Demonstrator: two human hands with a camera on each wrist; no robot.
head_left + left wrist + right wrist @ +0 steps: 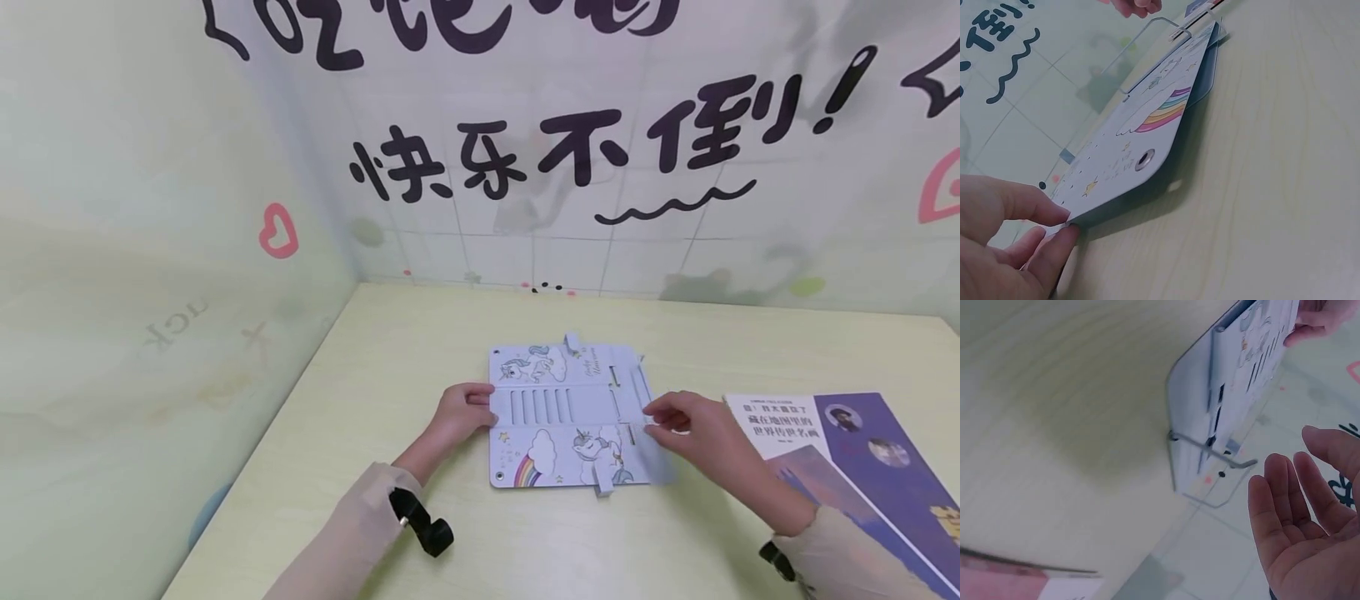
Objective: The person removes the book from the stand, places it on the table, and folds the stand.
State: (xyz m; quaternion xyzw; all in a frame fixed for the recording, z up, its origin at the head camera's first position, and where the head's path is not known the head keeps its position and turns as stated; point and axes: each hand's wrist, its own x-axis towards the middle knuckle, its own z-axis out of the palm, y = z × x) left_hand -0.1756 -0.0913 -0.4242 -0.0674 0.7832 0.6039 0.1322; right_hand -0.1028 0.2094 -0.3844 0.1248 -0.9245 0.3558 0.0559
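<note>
A white book stand (540,408) with unicorn and rainbow drawings lies on the table, its left edge raised off the surface in the left wrist view. My left hand (461,412) pinches that edge between thumb and fingers (1054,256). At the stand's right end a thin wire bracket (1213,453) sticks out from the panel. Beside this bracket is my right hand (697,429), its fingers (1282,494) loosely bent and apart from the wire in the right wrist view. Small clips stand at the back edge (572,342) and front edge (603,481).
To the right, a purple and white book (877,450) lies on the pale wooden table (405,350), partly behind the right forearm. A printed wall sheet (525,233) rises behind the table, and another (150,275) hangs along the left.
</note>
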